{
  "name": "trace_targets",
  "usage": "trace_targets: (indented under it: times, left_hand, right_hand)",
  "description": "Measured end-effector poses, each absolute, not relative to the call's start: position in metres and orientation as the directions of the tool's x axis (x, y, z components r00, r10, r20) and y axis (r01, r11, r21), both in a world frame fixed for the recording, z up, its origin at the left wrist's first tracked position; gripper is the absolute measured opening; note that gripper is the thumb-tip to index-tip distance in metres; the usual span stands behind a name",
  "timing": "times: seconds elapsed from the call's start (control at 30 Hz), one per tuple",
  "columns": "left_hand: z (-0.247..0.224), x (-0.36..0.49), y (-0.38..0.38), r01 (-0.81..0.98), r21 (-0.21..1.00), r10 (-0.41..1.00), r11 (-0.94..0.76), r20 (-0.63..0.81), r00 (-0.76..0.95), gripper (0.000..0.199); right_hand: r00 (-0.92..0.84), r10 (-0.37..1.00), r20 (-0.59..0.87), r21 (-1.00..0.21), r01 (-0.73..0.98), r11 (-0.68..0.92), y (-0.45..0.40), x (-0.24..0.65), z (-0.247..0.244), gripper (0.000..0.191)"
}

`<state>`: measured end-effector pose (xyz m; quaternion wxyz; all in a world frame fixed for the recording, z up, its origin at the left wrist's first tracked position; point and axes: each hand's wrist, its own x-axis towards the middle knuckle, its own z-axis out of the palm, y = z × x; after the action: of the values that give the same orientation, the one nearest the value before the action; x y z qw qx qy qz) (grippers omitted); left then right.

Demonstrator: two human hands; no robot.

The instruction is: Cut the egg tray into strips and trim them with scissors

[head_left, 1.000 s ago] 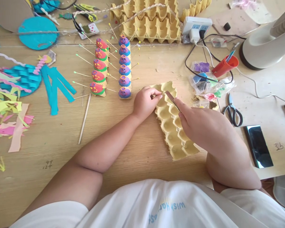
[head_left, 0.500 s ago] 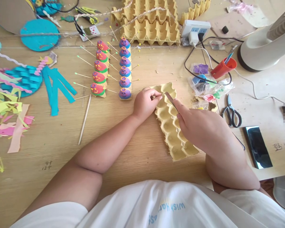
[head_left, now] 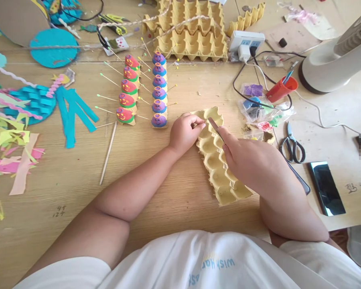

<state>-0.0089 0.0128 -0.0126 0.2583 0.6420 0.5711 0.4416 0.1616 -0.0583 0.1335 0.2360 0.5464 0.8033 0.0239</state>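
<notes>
A yellow egg carton piece, with two rows of cups facing up, lies slantwise on the table in front of me. My left hand is closed at its far left edge, thumb and forefinger pinching the carton there. From the right, my right hand reaches over the carton, its fingers wrapped round a knife with a narrow flat blade. The blade's tip rests close to the left fingertips, at the ridge between the far cups. My palm hides the knife's handle.
Painted egg-carton caterpillars in red-green and purple carry cotton swabs. Egg trays and a power strip sit behind. Scissors, a phone and a red cup are right; paper strips lie left.
The view has shifted slightly, so the table things sit a little lower in the picture. Both hands keep nearly the same place and grip at the carton.
</notes>
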Motion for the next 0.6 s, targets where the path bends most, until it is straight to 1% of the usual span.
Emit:
trace_targets:
  times: [0.33,0.6]
  left_hand:
    - [-0.0142,-0.0097,0.0140,0.522,0.823,0.959,-0.224,0.281,-0.031,0.007]
    - [-0.0142,-0.0095,0.0137,0.500,0.835,0.957,-0.232,0.289,-0.039,0.007]
  right_hand:
    - [-0.274,0.883,-0.380,0.301,0.866,0.398,-0.0576,0.1594,0.1326,0.071]
    - [-0.305,0.881,-0.362,0.287,0.863,0.417,-0.0630,0.1565,0.1299,0.074]
